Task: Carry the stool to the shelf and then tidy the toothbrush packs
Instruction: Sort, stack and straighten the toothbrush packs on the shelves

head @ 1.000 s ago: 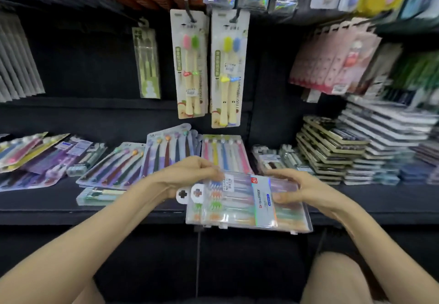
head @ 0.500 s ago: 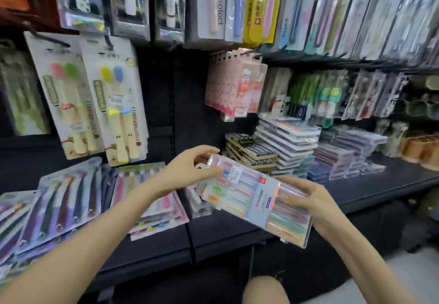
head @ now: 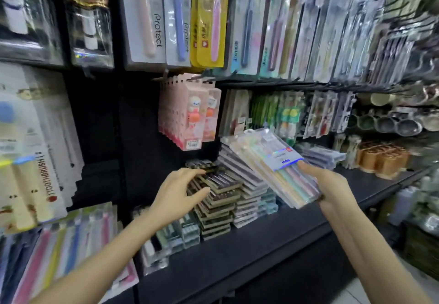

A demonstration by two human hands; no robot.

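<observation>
Toothbrush pack (head: 273,161) held in the right grip (head: 330,185), tilted over the stacked packs on the shelf (head: 261,244).

Clear multipack, pastel handles showing. Right grip closed round its near end, thumb on top; far end raised toward the pale stack (head: 251,189) at the back, likely angled to slide flat onto that pile. Left grip (head: 180,192) holds nothing, fingers spread and loosely bent over the dark gold-edged stack (head: 213,211) alongside. Contact with its top pack cannot be told; probably there to steady or square it. Pink boxed brushes (head: 190,118) hang from a peg just above. Stool not in view; tidying judged under way. Risk: uneven stacks may shift if the pack lands off-centre.
</observation>
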